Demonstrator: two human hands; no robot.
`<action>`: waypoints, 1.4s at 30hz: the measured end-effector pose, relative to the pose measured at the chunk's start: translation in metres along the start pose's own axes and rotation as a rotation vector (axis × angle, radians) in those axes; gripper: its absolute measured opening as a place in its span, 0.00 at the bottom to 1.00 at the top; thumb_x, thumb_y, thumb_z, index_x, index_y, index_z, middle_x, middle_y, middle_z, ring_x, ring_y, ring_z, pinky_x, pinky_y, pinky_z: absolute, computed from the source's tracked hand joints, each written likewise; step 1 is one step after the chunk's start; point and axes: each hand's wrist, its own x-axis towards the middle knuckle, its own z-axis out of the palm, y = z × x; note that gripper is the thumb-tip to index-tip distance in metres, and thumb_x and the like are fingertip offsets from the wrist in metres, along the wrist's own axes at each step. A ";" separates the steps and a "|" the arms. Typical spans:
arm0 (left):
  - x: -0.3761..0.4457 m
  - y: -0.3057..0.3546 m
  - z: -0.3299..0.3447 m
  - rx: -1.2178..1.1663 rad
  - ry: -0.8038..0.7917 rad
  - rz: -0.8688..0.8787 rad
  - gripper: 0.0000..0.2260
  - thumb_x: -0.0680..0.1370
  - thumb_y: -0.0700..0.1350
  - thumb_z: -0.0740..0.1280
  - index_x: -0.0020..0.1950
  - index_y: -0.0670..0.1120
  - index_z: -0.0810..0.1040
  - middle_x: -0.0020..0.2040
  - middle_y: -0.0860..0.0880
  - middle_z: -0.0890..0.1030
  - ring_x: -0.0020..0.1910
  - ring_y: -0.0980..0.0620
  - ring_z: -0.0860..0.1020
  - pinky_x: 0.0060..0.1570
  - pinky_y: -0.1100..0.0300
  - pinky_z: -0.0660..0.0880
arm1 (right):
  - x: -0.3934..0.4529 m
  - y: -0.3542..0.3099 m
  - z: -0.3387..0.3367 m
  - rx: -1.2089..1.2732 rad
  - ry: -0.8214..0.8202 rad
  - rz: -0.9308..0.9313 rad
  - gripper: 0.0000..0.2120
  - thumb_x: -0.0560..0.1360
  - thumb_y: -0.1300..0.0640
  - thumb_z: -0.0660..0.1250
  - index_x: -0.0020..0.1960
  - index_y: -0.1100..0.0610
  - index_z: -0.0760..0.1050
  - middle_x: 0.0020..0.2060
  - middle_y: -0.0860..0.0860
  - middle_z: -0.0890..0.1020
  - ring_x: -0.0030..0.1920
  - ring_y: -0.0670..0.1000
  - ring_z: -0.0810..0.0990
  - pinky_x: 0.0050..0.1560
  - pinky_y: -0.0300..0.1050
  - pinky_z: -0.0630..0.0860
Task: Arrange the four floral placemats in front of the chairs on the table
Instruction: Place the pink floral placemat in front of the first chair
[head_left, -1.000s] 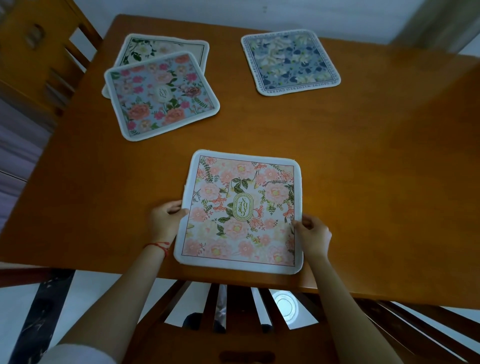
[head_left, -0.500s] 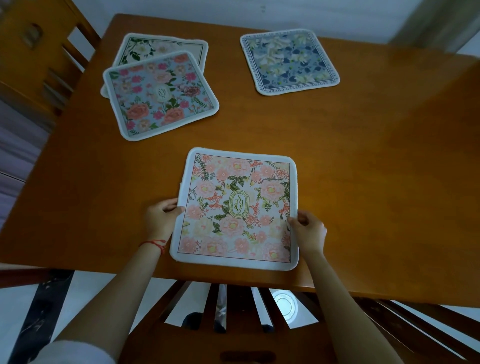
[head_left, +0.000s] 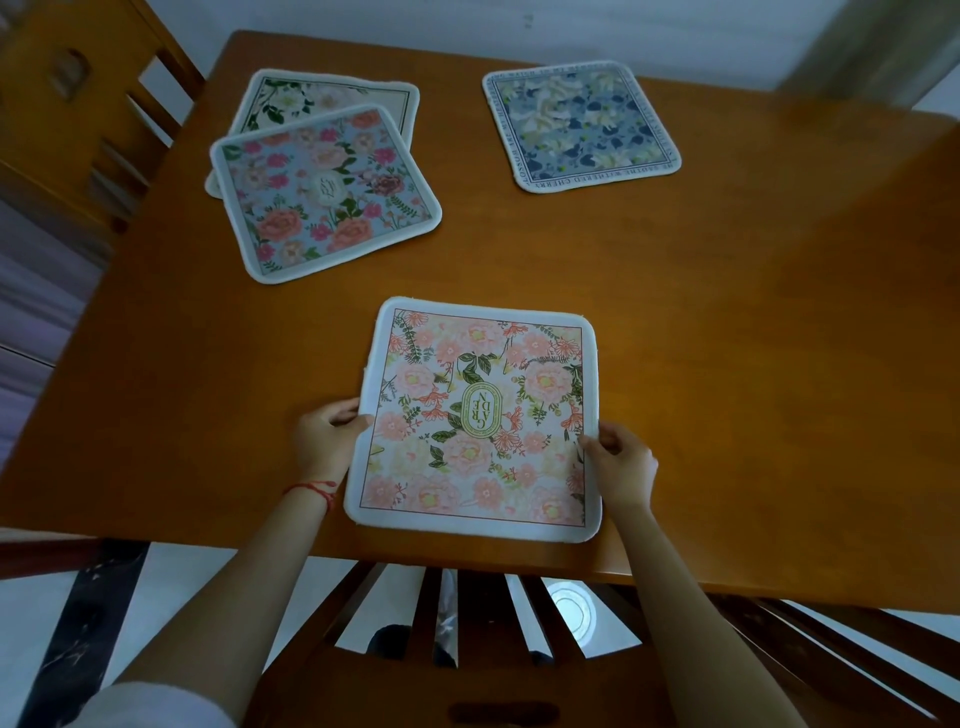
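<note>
— Where are your hands just now?

— My left hand (head_left: 328, 439) is at the left edge of the pink placemat (head_left: 480, 421), fingers curled round that edge, thumb on top. A red string (head_left: 310, 489) sits at that wrist. My right hand (head_left: 621, 465) pinches the right edge, fingertips on the border.

— So the mat lies between them?

— Yes, flat on the wooden table (head_left: 727, 338), lower centre of the frame, its near edge close to the table's near edge, above the slatted chair back (head_left: 452, 613). It is almost square, a little longer from near to far, and turned slightly so the far side leans right. The oval emblem in its middle reads sideways.

— And the others?

— Upper left of the frame, the blue-and-pink placemat (head_left: 324, 195) lies tilted, overlapping the cream placemat (head_left: 332, 98) beneath it, beside the chair (head_left: 78, 104) at the left. Upper right of centre, the navy placemat (head_left: 579, 124) lies alone, well apart, also tilted.
</note>
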 end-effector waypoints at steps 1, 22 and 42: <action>0.000 0.000 0.000 -0.003 -0.002 0.002 0.15 0.72 0.35 0.69 0.58 0.38 0.78 0.53 0.39 0.81 0.41 0.47 0.78 0.34 0.64 0.72 | 0.000 0.001 0.000 0.000 0.007 -0.002 0.10 0.74 0.61 0.67 0.54 0.60 0.78 0.43 0.48 0.80 0.35 0.38 0.75 0.28 0.20 0.68; -0.001 -0.001 0.000 -0.010 -0.012 0.021 0.15 0.72 0.36 0.69 0.59 0.37 0.77 0.54 0.38 0.81 0.43 0.46 0.79 0.44 0.54 0.76 | 0.002 0.004 0.002 -0.014 0.028 0.000 0.11 0.75 0.59 0.66 0.57 0.59 0.77 0.43 0.49 0.81 0.38 0.44 0.77 0.29 0.20 0.68; -0.020 -0.002 -0.004 0.271 -0.021 0.289 0.13 0.76 0.37 0.64 0.59 0.37 0.76 0.57 0.38 0.77 0.55 0.41 0.75 0.53 0.55 0.71 | -0.016 0.004 -0.001 -0.173 0.037 -0.054 0.12 0.77 0.56 0.62 0.56 0.59 0.77 0.50 0.55 0.81 0.45 0.50 0.77 0.36 0.34 0.70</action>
